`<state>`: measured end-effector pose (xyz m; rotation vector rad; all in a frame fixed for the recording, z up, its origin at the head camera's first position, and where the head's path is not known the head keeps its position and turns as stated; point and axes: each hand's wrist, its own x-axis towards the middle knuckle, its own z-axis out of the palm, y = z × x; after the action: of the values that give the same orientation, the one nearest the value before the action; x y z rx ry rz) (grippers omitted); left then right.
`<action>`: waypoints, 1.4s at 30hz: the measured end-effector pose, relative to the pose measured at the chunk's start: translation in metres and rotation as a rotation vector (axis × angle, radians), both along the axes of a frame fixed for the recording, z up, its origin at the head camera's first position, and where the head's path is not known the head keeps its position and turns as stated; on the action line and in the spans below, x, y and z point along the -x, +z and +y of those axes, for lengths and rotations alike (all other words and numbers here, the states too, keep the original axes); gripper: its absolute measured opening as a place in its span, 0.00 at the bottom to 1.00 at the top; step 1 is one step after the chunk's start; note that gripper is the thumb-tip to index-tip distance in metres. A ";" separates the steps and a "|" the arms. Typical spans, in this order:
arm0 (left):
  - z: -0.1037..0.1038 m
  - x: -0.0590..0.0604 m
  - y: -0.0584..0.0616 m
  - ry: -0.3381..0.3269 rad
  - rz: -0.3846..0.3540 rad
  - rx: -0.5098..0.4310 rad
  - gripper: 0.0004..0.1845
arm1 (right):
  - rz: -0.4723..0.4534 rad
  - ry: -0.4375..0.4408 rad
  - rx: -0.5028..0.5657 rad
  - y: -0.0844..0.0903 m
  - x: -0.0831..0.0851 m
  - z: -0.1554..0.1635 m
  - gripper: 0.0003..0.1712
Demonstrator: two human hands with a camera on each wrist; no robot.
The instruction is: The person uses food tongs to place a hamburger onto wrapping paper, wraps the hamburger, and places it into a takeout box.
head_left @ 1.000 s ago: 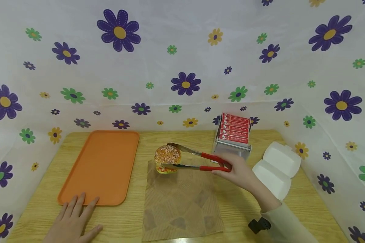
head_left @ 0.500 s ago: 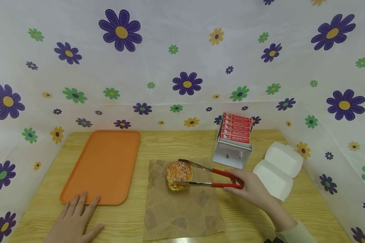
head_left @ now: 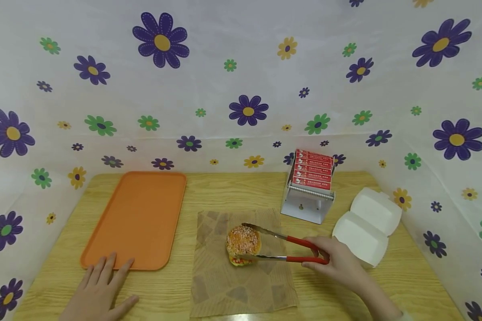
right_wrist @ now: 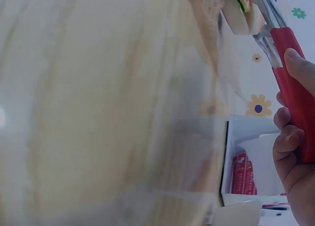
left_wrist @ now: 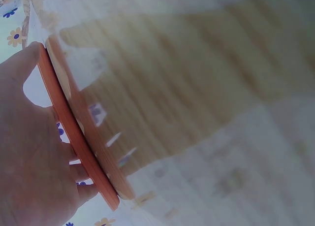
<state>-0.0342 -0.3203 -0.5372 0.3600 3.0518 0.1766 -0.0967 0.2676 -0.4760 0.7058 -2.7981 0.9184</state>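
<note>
Burger [head_left: 243,245] clamped in red-handled tongs [head_left: 283,247], carried from the back edge of the brown paper sheet [head_left: 241,281] toward its middle within 1 second and lowered close to it. Right hand [head_left: 337,265] squeezes the tong handles. Left hand [head_left: 98,292] flat on the worktop [head_left: 225,189], unmoved, fingertips on the orange tray [head_left: 136,218]. Judged nearly placed.

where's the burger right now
In the head view the burger sits centre-right on the brown wrapping paper, clamped in the red-handled tongs that the right hand holds.

tray [head_left: 136,218] orange | tongs [head_left: 289,249] red-handled, silver | wrapper [head_left: 241,281] brown patchwork | box [head_left: 365,232] white | backdrop [head_left: 241,80] white, flowered
</note>
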 end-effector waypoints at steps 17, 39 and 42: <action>-0.001 0.001 0.000 -0.005 -0.005 0.003 0.48 | 0.037 0.029 0.102 -0.017 -0.002 0.002 0.29; 0.000 0.003 0.009 -0.022 -0.004 0.036 0.46 | 0.081 -0.023 0.132 -0.006 0.009 -0.013 0.27; 0.000 0.003 0.013 -0.021 -0.023 0.026 0.46 | 0.075 -0.037 0.138 -0.006 0.011 -0.016 0.26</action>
<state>-0.0372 -0.3202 -0.5242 0.3855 3.0231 0.1391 -0.1074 0.2520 -0.4815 0.6525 -2.6441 1.0436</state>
